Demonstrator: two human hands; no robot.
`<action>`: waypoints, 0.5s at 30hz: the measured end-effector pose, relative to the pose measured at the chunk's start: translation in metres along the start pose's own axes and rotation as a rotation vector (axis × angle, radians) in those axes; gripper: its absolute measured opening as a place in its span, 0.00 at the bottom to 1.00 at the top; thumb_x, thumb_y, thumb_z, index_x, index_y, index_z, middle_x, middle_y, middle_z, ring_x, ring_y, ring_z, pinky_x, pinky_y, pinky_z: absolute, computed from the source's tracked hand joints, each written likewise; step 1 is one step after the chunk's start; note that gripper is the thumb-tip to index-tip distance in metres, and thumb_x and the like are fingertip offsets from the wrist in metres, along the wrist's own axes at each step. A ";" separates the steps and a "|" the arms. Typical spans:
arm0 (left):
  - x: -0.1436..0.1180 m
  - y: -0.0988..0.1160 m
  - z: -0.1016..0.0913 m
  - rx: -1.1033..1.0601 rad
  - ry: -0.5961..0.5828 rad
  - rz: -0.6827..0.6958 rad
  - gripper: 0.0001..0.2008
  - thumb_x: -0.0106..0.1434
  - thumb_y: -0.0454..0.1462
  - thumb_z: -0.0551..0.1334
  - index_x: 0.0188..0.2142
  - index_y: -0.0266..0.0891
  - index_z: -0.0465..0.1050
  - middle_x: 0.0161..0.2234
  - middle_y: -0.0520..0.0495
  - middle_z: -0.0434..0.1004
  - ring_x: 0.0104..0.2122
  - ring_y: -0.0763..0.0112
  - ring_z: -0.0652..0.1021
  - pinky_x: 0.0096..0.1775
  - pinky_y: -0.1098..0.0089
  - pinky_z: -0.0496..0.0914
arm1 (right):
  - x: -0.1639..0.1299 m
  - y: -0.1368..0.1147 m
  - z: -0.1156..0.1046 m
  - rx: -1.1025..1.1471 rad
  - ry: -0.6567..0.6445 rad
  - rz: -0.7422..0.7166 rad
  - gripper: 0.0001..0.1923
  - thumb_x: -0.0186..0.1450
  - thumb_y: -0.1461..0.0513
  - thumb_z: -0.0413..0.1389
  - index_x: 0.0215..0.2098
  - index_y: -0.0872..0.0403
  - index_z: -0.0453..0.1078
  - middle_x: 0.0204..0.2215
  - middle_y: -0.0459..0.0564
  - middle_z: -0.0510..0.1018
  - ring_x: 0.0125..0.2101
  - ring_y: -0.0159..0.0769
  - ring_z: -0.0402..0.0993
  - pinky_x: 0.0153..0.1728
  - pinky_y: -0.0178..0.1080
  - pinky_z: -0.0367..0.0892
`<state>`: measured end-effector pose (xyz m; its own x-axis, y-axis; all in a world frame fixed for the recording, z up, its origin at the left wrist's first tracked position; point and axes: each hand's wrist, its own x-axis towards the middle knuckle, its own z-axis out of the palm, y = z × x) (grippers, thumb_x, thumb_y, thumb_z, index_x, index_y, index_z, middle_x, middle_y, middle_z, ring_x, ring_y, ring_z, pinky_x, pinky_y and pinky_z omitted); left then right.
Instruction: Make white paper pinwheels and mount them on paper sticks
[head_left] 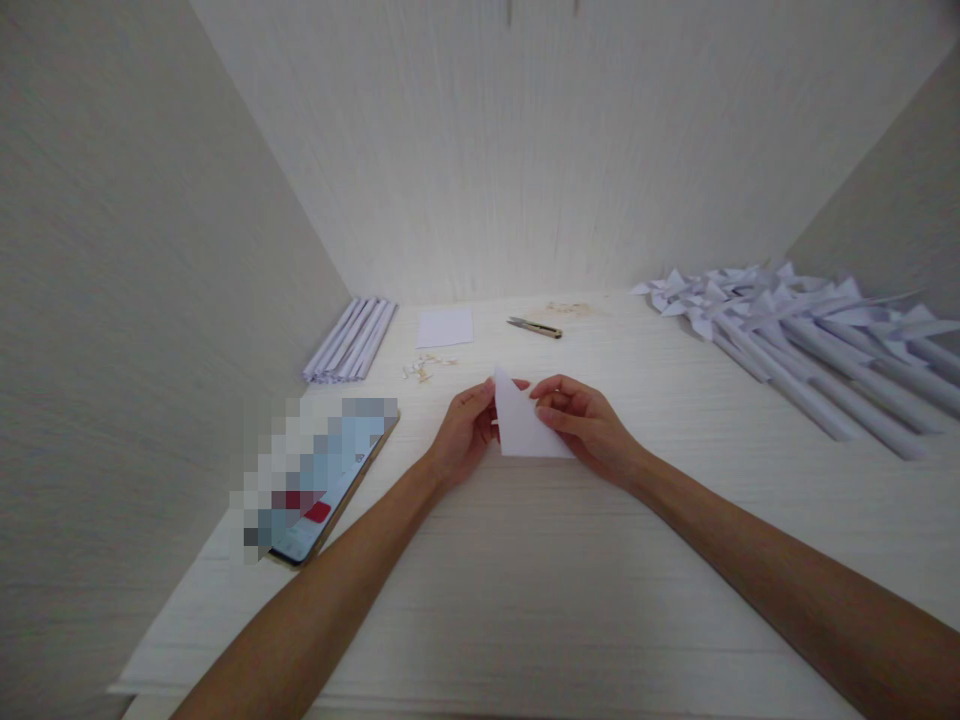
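Between my two hands is a white sheet of paper (525, 425), folded into a triangle with its point up on the left. My left hand (466, 432) pinches its left edge near the tip, thumb in front. On the sloping right side, my right hand (581, 420) grips the paper between thumb and fingers. Some fingertips of both hands are hidden behind the sheet. Beyond the hands lie small thread snips (535, 327) with a dark handle, a square of white paper (445, 327) and a scatter of small pale pieces (429, 367).
Several rolled paper tubes (351, 340) lie side by side at the back left. A phone (330, 490), partly blurred out, rests beside my left forearm. At the right is a heap of paper pinwheels (810, 330) on tube sticks. Pale walls enclose the table (487, 600).
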<state>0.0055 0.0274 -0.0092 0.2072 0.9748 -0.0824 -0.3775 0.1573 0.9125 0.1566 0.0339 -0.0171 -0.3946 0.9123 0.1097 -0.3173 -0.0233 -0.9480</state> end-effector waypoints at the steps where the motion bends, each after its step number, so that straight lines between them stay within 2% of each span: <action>1: 0.000 0.000 0.000 -0.006 -0.005 -0.003 0.21 0.47 0.50 0.60 0.34 0.36 0.74 0.27 0.45 0.75 0.24 0.71 0.72 0.23 0.73 0.62 | 0.000 -0.001 0.000 0.006 0.003 0.005 0.09 0.50 0.61 0.59 0.29 0.53 0.65 0.17 0.39 0.62 0.18 0.25 0.57 0.19 0.31 0.52; 6: 0.000 0.000 0.000 -0.014 -0.021 -0.018 0.21 0.46 0.50 0.61 0.34 0.37 0.74 0.28 0.45 0.75 0.27 0.69 0.73 0.26 0.72 0.64 | -0.001 -0.004 0.002 0.046 0.003 0.057 0.10 0.49 0.61 0.60 0.29 0.52 0.64 0.20 0.41 0.66 0.20 0.27 0.61 0.21 0.32 0.57; 11: 0.001 -0.001 0.000 0.004 -0.006 -0.017 0.22 0.47 0.51 0.59 0.33 0.34 0.74 0.26 0.44 0.75 0.28 0.67 0.73 0.26 0.71 0.64 | -0.001 -0.002 0.003 0.027 0.010 0.013 0.10 0.49 0.61 0.60 0.28 0.53 0.64 0.27 0.45 0.72 0.24 0.28 0.64 0.25 0.33 0.59; 15: 0.002 -0.001 0.001 -0.004 -0.001 -0.024 0.22 0.48 0.51 0.58 0.32 0.34 0.75 0.25 0.44 0.75 0.28 0.67 0.73 0.25 0.72 0.63 | 0.000 0.004 0.001 -0.003 0.018 -0.015 0.09 0.51 0.62 0.59 0.27 0.53 0.64 0.23 0.43 0.71 0.21 0.26 0.62 0.23 0.31 0.57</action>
<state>0.0070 0.0294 -0.0103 0.2167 0.9707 -0.1039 -0.3765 0.1814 0.9085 0.1545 0.0336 -0.0202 -0.3744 0.9197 0.1185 -0.3202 -0.0083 -0.9473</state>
